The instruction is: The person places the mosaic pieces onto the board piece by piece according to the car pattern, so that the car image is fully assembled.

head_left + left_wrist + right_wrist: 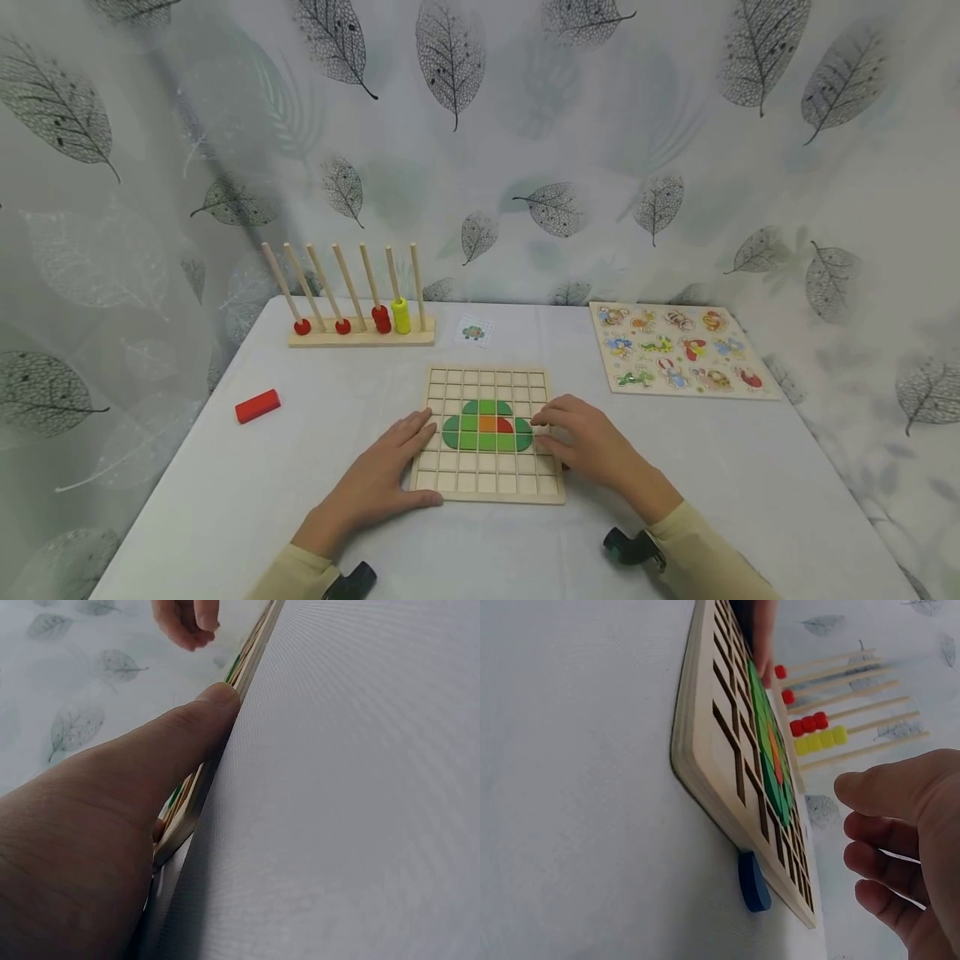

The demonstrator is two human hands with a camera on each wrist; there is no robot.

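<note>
A wooden grid board (489, 483) lies flat in the middle of the table. Set into its cells are green, orange and red pieces (487, 437), forming a rounded shape. My left hand (382, 475) rests at the board's left side, fingers along the left edge; its thumb (202, 712) touches the near edge. Over the board's right part hovers my right hand (588, 442), its fingers loosely bent around nothing visible in the right wrist view. A blue piece (754, 881) sits against the board's right edge, mostly hidden under the right hand in the head view.
A wooden peg stand (360, 338) with red and yellow beads stands at the back left. Near it lie a small picture card (474, 332) and a red block (257, 407). An animal puzzle board (675, 348) occupies the back right. A leaf-patterned curtain (480, 167) hangs behind the table.
</note>
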